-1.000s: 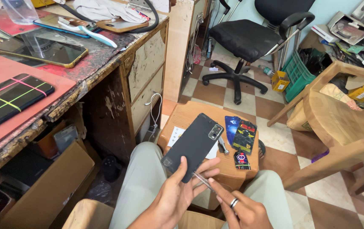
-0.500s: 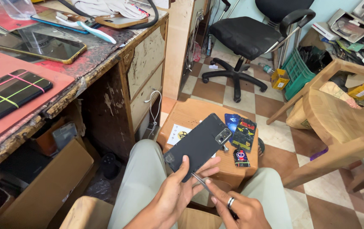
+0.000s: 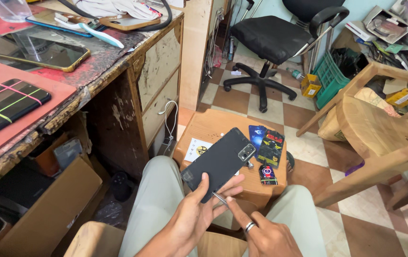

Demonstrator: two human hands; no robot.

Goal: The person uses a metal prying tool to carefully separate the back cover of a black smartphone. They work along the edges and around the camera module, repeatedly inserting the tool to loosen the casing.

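My left hand [image 3: 195,215] holds a black phone [image 3: 219,161] by its lower end, back side up, camera block toward the far right corner. My right hand [image 3: 260,231], with a ring on one finger, pinches a thin metal tool [image 3: 219,197] whose tip touches the phone's lower edge. Both hands hover over my lap, above my light trousers. Just beyond the phone stands a small wooden stool [image 3: 211,127] with dark printed packets [image 3: 267,147] and a white card [image 3: 196,149] on it.
A worn wooden desk [image 3: 113,62] at left carries several phones, a toothbrush and a red mat [image 3: 18,85]. A cardboard box [image 3: 47,204] sits under it. A black office chair [image 3: 275,38] stands behind, wooden chairs [image 3: 380,128] at right, a green crate [image 3: 330,76] beyond.
The phone has turned slightly and drifted right and lower in my left hand. The right hand with the tool stays at its lower edge. The view has shifted a little.
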